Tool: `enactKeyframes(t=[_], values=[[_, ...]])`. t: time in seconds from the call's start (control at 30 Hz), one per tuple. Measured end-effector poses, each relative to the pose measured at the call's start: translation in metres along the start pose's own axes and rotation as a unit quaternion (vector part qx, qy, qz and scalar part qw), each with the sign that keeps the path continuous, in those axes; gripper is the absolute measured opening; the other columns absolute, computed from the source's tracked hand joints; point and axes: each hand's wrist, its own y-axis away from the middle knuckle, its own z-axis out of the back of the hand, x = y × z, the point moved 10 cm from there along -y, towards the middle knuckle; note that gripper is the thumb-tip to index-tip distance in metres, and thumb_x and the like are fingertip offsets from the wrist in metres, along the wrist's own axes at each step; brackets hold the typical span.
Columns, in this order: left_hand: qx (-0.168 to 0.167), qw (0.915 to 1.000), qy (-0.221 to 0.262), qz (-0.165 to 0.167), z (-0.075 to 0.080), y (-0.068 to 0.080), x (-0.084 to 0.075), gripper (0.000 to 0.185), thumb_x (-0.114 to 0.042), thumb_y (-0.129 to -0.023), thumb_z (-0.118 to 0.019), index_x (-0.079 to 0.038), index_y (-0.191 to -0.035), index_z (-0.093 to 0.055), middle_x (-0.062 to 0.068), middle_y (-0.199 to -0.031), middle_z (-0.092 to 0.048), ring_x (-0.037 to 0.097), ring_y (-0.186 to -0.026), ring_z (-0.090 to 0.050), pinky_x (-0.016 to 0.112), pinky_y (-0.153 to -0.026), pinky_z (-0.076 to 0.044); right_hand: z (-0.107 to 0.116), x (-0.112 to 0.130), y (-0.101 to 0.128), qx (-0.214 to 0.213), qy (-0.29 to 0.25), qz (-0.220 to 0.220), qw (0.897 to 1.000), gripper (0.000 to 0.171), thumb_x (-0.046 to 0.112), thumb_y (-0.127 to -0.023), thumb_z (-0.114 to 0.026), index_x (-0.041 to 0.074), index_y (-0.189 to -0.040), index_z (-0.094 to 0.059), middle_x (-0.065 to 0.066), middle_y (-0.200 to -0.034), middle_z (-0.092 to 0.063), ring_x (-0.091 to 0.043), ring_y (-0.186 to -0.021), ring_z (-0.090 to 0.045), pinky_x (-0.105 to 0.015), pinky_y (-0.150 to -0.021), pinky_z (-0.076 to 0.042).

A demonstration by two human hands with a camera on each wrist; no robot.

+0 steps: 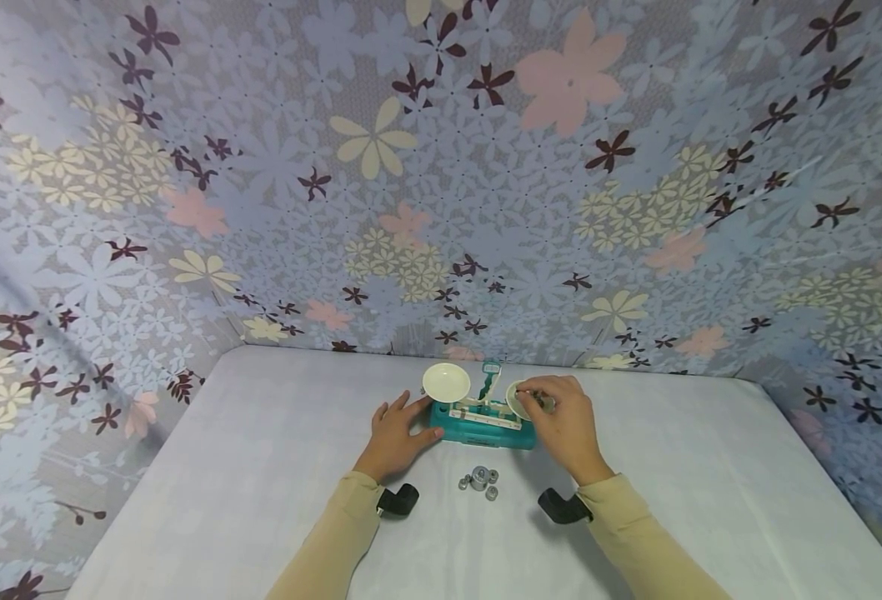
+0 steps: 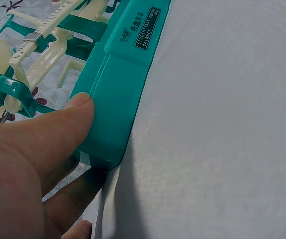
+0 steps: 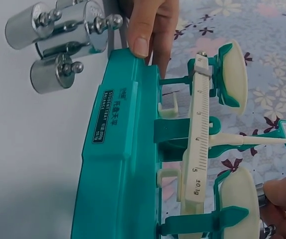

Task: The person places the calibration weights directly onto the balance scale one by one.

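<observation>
- Closest to its wrist camera, the left hand point(image 2: 28, 154) lay spread, fingers against one end of the teal balance point(image 2: 115, 119) (marked STUDENT TRAY BALANCE).
- Curled right fingers point(image 1: 567, 425) pinched a metal weight point(image 3: 260, 194) at the cream pan point(image 3: 239, 201) beside them.
- Between the hands, nearer the sleeves than the fingers, five small weights point(image 1: 480, 478) stood on the tabletop point(image 1: 276, 517).

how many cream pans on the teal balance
2: on the teal plastic balance, a round cream pan at left, another at right, partly covered by the right hand.
</observation>
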Motion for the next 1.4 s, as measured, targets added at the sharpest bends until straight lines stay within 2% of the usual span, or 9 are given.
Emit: enactKeyframes(t=[0.33,0.67,1.4], values=[[0.000,1.0000,0.000,0.001,-0.001,0.000,0.001,0.061,-0.037,-0.095,-0.068,-0.007,-0.147,-0.052,0.016,-0.150,-0.050,0.039,-0.148,-0.028,0.063,-0.119,-0.011,-0.004,0.000,-0.002,0.010,0.007,0.008,1.000,0.007,0.007,-0.086,-0.079,0.007,-0.094,-0.079,-0.008,-0.095,-0.075,-0.027,-0.088,-0.059,-0.044,-0.075,-0.047],[0.003,0.9999,0.008,0.012,-0.002,0.001,0.003,0.062,-0.038,-0.095,-0.068,-0.008,-0.147,-0.052,0.016,-0.151,-0.049,0.038,-0.148,-0.027,0.061,-0.120,-0.009,-0.011,-0.009,-0.004,0.031,0.028,-0.022,0.999,0.005,0.008,-0.090,-0.075,0.007,-0.094,-0.078,-0.010,-0.096,-0.074,-0.029,-0.094,-0.058,-0.048,-0.078,-0.048],[0.001,0.9999,0.006,0.008,0.000,0.000,0.000,0.062,-0.038,-0.095,-0.069,-0.007,-0.146,-0.053,0.016,-0.150,-0.050,0.039,-0.148,-0.028,0.061,-0.119,-0.010,-0.011,-0.013,-0.007,0.041,0.037,-0.029,0.998,0.008,0.009,-0.090,-0.074,0.006,-0.097,-0.078,-0.010,-0.093,-0.074,-0.029,-0.089,-0.057,-0.045,-0.075,-0.047]])
